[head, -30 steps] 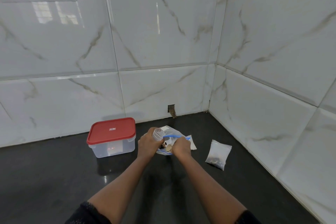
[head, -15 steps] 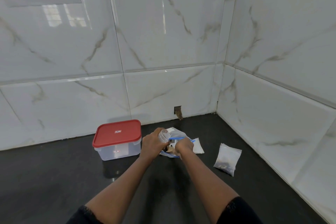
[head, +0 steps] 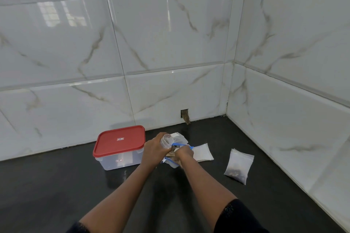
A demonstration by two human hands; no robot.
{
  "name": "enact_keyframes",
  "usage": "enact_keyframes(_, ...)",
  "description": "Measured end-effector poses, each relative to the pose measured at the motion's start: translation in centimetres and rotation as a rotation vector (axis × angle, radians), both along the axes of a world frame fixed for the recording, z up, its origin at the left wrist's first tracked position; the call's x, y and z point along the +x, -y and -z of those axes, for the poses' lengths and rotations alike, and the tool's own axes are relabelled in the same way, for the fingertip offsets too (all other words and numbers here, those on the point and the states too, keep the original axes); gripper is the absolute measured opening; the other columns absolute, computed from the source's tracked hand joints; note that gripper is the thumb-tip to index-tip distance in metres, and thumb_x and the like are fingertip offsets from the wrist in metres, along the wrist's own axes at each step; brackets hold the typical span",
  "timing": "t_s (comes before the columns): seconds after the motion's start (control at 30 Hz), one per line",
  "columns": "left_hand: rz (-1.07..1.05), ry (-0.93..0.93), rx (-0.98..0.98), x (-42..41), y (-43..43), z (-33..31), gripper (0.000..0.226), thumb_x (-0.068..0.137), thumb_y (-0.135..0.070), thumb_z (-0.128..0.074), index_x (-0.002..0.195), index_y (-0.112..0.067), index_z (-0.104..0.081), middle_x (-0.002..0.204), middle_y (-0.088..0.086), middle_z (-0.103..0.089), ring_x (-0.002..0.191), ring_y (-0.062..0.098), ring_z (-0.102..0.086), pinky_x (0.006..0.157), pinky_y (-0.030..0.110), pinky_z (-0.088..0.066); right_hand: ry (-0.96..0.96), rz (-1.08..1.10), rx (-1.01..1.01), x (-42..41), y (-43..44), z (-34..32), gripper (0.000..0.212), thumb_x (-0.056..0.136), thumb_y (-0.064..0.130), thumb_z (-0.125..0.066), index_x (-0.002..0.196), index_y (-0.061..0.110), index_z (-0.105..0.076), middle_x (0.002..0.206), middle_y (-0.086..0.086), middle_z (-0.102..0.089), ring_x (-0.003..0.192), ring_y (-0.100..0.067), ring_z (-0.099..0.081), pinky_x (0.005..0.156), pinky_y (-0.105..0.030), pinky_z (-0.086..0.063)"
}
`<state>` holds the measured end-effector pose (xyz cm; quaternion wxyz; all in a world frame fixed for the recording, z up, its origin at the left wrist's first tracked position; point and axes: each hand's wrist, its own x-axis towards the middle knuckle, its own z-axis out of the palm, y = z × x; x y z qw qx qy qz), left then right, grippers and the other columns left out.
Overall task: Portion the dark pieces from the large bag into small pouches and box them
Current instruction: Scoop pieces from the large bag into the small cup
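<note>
Two forearms in dark sleeves reach out over the black tabletop [head: 56, 185]. To the right, apart from everything else, lies one filled pouch [head: 238, 165] with dark pieces [head: 234, 173] gathered at its near end. At the centre, the left hand [head: 155, 150] is wrapped round one small pouch [head: 167, 140], held with its mouth open and something dark inside. Touching it, the right hand [head: 184, 154] has its fingers curled down into the one large bag [head: 170, 162], clear with a blue zip strip and crumpled on the tabletop. I cannot tell whether those fingers pinch anything. Just right of the bag lie flat empty pouches [head: 203, 152], possibly a stack; I cannot count them. Left of the hands stands one clear box [head: 121, 161] with its red lid [head: 120, 141] on. Behind are marbled wall tiles [head: 170, 43] with one small hole [head: 184, 115].
</note>
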<state>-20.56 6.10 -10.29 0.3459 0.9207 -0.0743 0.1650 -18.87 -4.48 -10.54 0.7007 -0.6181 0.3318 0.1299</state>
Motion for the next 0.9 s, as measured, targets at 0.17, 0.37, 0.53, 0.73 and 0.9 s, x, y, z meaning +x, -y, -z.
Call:
enact_keyframes(0.17,0.017,-0.015,0.01,-0.1,0.0,0.1,0.058,0.07,-0.051,-0.069,0.115,-0.017,-0.058,0.102,0.001,-0.07,0.087,0.014,-0.064,0.08,0.028,-0.052,0.034,-0.041,0.008,-0.2,-0.3,0.8,0.039,0.094,0.008,-0.052,0.131,0.003,-0.043,0.129,-0.018,-0.051,0.114,-0.03,-0.056,0.095,-0.036,-0.052)
enact_keyframes(0.37,-0.018,0.01,-0.008,0.0,0.3,0.3,0.063,0.067,-0.061,-0.055,0.114,-0.019,-0.058,0.097,0.0,-0.069,0.083,0.015,-0.063,0.081,0.037,-0.052,0.025,-0.019,-0.096,0.0,0.8,0.9,0.035,0.097,0.007,-0.043,0.132,0.007,-0.048,0.122,-0.013,-0.057,0.103,-0.026,-0.063,0.071,-0.029,-0.059)
enact_keyframes(0.53,-0.093,0.019,0.047,0.5,0.8,0.0,0.044,0.078,-0.033,-0.07,0.117,-0.018,-0.057,0.098,0.004,-0.07,0.086,0.021,-0.063,0.082,0.04,-0.05,0.063,-0.105,-0.293,0.0,1.7,-0.2,0.042,0.094,0.005,-0.049,0.135,0.007,-0.045,0.132,-0.013,-0.048,0.11,-0.026,-0.059,0.091,-0.035,-0.055)
enact_keyframes(0.73,-0.135,-0.064,0.013,0.1,1.1,-0.5,0.05,0.08,-0.033,-0.068,0.124,-0.02,-0.047,0.107,0.002,-0.065,0.098,0.021,-0.06,0.093,0.041,-0.04,0.111,-0.104,-0.354,-0.2,2.8,-1.1,0.038,0.09,0.002,-0.054,0.129,0.003,-0.052,0.126,-0.016,-0.055,0.105,-0.028,-0.063,0.087,-0.036,-0.057)
enact_keyframes(0.9,-0.154,-0.077,-0.092,-0.6,0.9,-0.9,0.055,0.076,-0.029,-0.072,0.123,-0.021,-0.044,0.113,0.0,-0.062,0.103,0.021,-0.057,0.096,0.044,-0.036,0.134,-0.09,-0.294,-0.6,4.3,-2.3,0.026,0.086,-0.002,-0.058,0.112,-0.003,-0.061,0.113,-0.019,-0.062,0.094,-0.033,-0.068,0.078,-0.04,-0.06)
